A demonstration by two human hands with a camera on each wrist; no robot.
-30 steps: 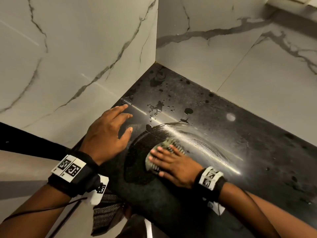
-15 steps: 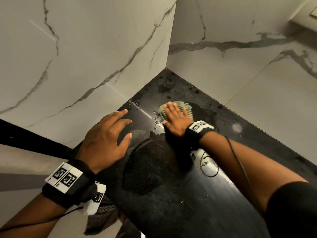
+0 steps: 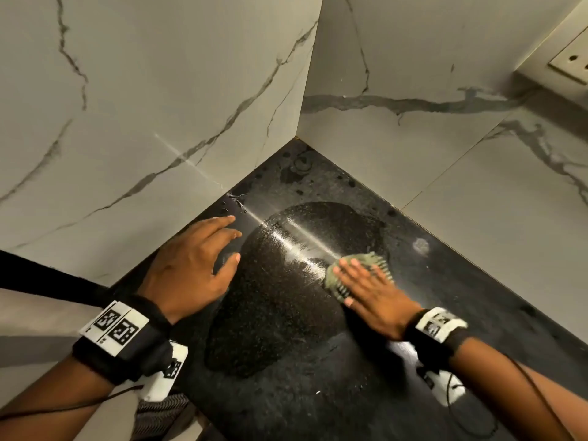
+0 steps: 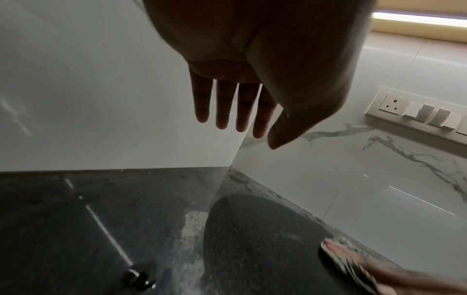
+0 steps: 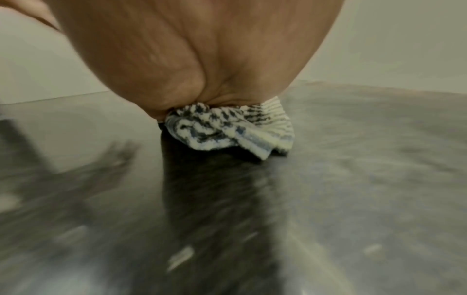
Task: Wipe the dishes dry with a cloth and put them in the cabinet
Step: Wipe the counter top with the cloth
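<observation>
Pressing cloth (image 3: 366,261) flat on countertop (image 3: 483,300), right hand (image 3: 374,292)

The left hand (image 3: 191,265) is held palm down, its straight fingers slightly spread and the thumb out to the side. The right hand (image 3: 372,294) lies flat, fingers straight and together, pressing on a cloth (image 3: 370,258). Both forearms are bare, with a marked band on each wrist.
</observation>
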